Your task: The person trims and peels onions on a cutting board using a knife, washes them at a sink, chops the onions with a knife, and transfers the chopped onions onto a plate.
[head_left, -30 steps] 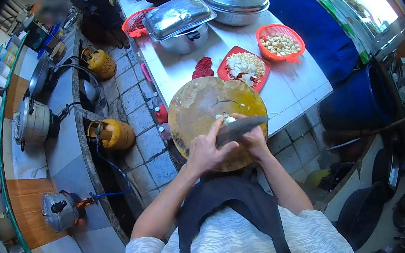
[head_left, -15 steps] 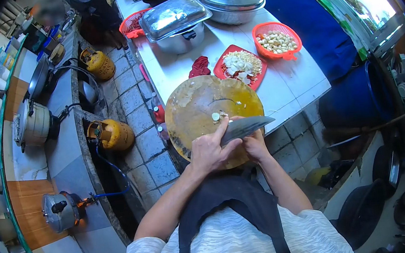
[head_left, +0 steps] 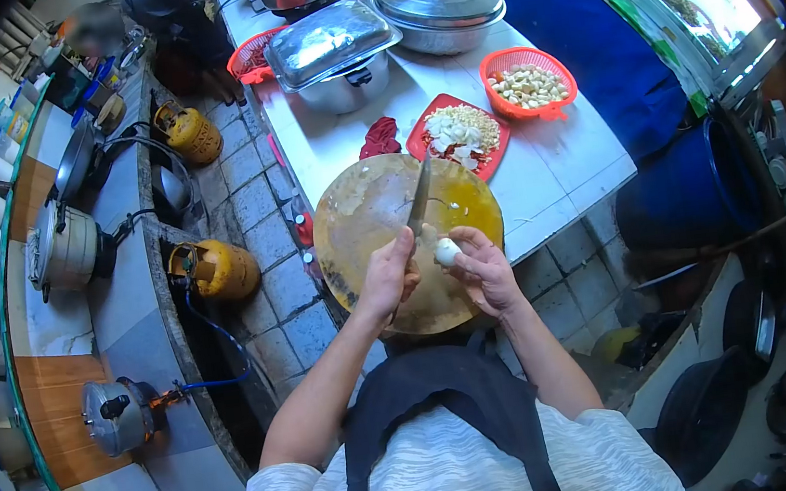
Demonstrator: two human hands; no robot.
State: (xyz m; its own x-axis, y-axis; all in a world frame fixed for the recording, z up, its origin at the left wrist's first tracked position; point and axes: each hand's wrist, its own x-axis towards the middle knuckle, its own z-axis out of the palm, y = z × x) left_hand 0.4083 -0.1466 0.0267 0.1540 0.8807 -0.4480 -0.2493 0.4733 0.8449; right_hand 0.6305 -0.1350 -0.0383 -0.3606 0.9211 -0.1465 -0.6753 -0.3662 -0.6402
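Observation:
My left hand (head_left: 391,277) is closed round the handle of a knife (head_left: 422,194), whose blade points away from me over the round wooden chopping board (head_left: 351,221). In my right hand (head_left: 485,275), a small white peeled bulb (head_left: 447,252) is held between the fingers, just right of the blade. Small pale bits lie on the board's right part. Beyond the board, a red plate (head_left: 496,158) holds chopped white pieces and some red ones. A red cloth (head_left: 380,137) lies left of the plate.
An orange basket (head_left: 560,110) of peeled cloves stands at the right. Lidded metal pots (head_left: 438,0) stand farther back. Two yellow gas cylinders (head_left: 227,268) are on the floor at left. A pressure cooker (head_left: 114,416) sits over a flame. Another person (head_left: 178,18) stands far back.
The knife has swung from lying sideways to pointing away from me. My hands have moved apart, and the white bulb now shows in my right hand. The view has shifted slightly.

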